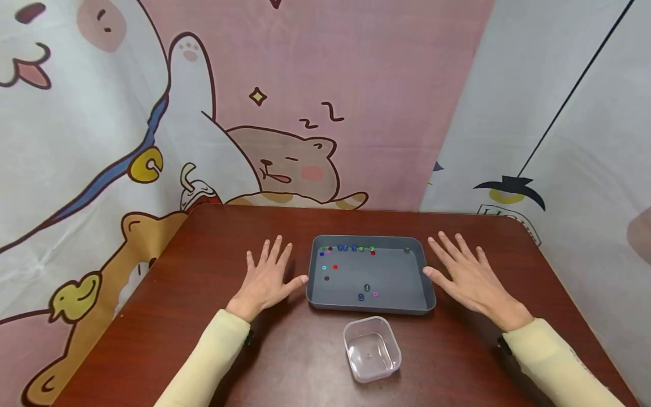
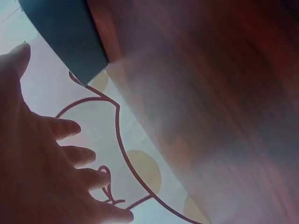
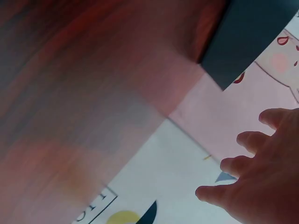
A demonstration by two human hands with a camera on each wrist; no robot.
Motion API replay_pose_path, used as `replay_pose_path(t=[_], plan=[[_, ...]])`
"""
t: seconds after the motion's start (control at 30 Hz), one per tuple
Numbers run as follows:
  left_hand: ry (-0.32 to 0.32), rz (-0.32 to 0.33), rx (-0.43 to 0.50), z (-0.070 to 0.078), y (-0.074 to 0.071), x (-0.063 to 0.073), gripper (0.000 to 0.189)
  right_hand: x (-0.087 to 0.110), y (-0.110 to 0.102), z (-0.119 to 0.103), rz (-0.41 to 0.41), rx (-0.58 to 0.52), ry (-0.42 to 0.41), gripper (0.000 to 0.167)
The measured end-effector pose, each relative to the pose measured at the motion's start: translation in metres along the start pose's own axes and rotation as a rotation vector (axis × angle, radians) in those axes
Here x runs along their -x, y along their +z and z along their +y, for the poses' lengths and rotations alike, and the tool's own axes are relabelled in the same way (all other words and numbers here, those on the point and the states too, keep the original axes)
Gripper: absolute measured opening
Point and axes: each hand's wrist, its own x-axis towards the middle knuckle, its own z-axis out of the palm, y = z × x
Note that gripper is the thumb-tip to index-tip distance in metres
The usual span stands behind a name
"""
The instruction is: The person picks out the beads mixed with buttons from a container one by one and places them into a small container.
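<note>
My left hand (image 1: 267, 282) is spread with straight fingers just left of a grey tray (image 1: 396, 277), its thumb tip right at the tray's rim. On the other side my right hand (image 1: 470, 280) spreads the same way, thumb near the tray's right edge. Neither hand holds anything. Several small coloured beads lie in the tray, most along its back and left, among them a red bead (image 1: 335, 267), a blue bead (image 1: 361, 297) and a pink ring-shaped bead (image 1: 376, 294). In front of the tray stands a clear square plastic container (image 1: 373, 353). Both wrist views show the tray's dark side wall (image 2: 70, 37).
All of it stands on a dark reddish-brown wooden table (image 1: 203, 271). Behind the table's back edge hangs a cloth (image 1: 366, 102) printed with cartoon animals, and more printed cloth runs along the left and right sides.
</note>
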Motion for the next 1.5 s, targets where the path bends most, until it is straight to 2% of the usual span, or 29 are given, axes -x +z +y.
replay_pose_path(t=[0.27,0.7,1.23,1.5], plan=[[0.064,0.009,-0.012,0.013,0.006,0.004,0.098,-0.009,0.004,-0.025,-0.019,-0.008,-0.066,0.08],[0.104,-0.053,0.024,0.028,0.011,0.001,0.096,-0.022,0.018,-0.048,-0.049,-0.049,-0.149,0.081],[0.15,-0.143,0.061,0.03,0.011,0.001,0.096,-0.031,0.032,-0.063,-0.087,-0.08,-0.248,0.079],[0.164,-0.158,0.054,0.03,0.012,0.0,0.095,-0.036,0.038,-0.07,-0.076,-0.079,-0.305,0.073]])
